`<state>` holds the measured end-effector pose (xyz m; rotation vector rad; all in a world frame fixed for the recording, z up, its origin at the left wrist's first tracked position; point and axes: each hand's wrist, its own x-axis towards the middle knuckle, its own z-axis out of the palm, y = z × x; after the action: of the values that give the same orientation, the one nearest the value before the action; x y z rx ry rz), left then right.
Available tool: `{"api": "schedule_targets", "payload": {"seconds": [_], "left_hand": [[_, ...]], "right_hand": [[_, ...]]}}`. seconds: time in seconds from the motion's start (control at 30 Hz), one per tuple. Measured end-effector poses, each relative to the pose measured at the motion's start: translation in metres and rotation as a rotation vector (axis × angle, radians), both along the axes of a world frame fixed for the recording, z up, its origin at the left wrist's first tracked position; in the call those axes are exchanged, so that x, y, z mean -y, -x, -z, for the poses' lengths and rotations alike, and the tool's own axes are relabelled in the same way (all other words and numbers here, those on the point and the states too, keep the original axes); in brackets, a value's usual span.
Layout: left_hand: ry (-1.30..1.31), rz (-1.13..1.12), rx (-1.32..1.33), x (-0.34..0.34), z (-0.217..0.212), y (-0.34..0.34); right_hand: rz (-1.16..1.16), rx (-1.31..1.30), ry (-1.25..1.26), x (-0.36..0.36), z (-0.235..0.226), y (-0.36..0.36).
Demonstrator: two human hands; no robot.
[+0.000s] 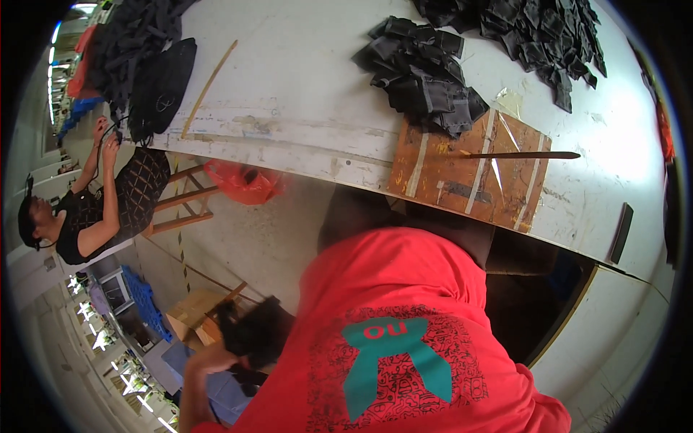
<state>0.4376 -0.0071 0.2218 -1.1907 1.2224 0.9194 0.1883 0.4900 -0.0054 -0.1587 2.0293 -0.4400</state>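
Observation:
At the lower left my left hand (219, 358) is closed around a bunch of black fabric pieces (254, 330), held out beside my body above the floor. Motion blurs the bunch, and it covers most of my fingers. My right hand is out of view; only the red sleeve on that side shows at the lower right. On the table ahead of me lies a pile of black fabric pieces (433, 76), partly over a worn brown wooden board (469, 169). A thin dark stick (520, 155) lies across the board.
A larger black fabric heap (538, 40) covers the far right of the white table (289, 86). A dark bar (621, 232) lies near its right edge. Leftward are a wooden strip (209, 88), a red plastic bag (244, 182), a stool (184, 202), a cardboard box (191, 314) and a seated co-worker (94, 209).

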Motion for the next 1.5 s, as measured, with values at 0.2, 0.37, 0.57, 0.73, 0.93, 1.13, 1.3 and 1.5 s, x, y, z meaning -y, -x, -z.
{"api": "schedule_targets", "payload": {"seconds": [0.2, 0.37, 0.57, 0.73, 0.93, 1.13, 1.3, 1.5], "left_hand": [[0.566, 0.189, -0.271, 0.046, -0.083, 0.059], [0.85, 0.122, -0.506, 0.09, -0.118, 0.126], [0.769, -0.112, -0.74, 0.127, -0.11, 0.212], [0.476, -0.352, -0.937, 0.135, -0.088, 0.253], [0.313, -0.502, -0.943, 0.127, -0.062, 0.293], [0.13, -0.462, -0.885, 0.113, -0.031, 0.317], [0.019, -0.479, -0.907, 0.113, -0.01, 0.329], [0.005, -0.788, -0.995, 0.142, 0.015, 0.32]], "right_hand": [[-0.014, -0.042, 0.046, -0.006, 0.012, 0.008], [-0.022, -0.072, 0.087, -0.008, 0.025, 0.013], [0.035, -0.113, 0.117, -0.009, 0.038, 0.012], [0.091, -0.137, 0.135, -0.013, 0.046, 0.004], [0.14, -0.162, 0.17, -0.018, 0.051, -0.005], [0.119, -0.162, 0.084, -0.015, 0.047, -0.001], [0.04, -0.21, 0.089, -0.006, 0.041, 0.016], [0.09, -0.214, 0.061, -0.001, 0.034, 0.028]]}}
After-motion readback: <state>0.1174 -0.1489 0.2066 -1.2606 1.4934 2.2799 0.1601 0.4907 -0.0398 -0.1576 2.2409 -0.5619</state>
